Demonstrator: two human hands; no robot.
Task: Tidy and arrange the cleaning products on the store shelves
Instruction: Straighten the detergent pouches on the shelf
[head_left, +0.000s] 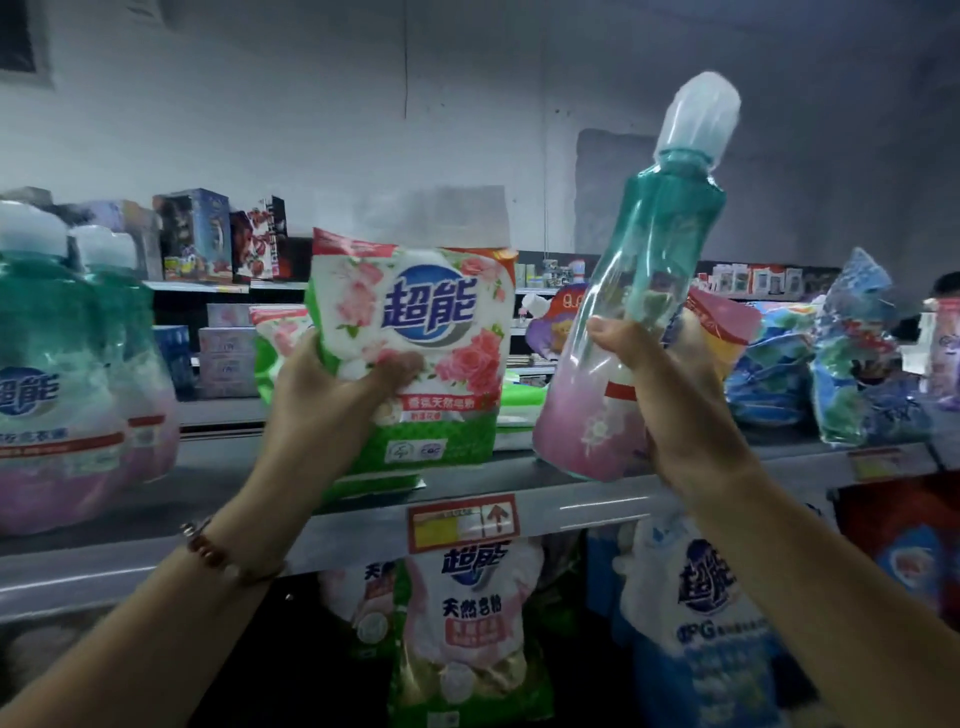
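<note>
I observe my left hand (332, 400) gripping the rose-print bag (415, 332) at 9 o'clock; my right hand (670, 395) grips 1 teal bottle (639, 291) (tilted, cap toward 1 o'clock) above the shelf (571, 499).

Detergent pouch (415, 343): was white and green, printed with pink roses, blue logo. Bottle (634, 291): teal fading to pink, pale cap. Shelf tag (462, 522): red-bordered, yellow panel.
</note>
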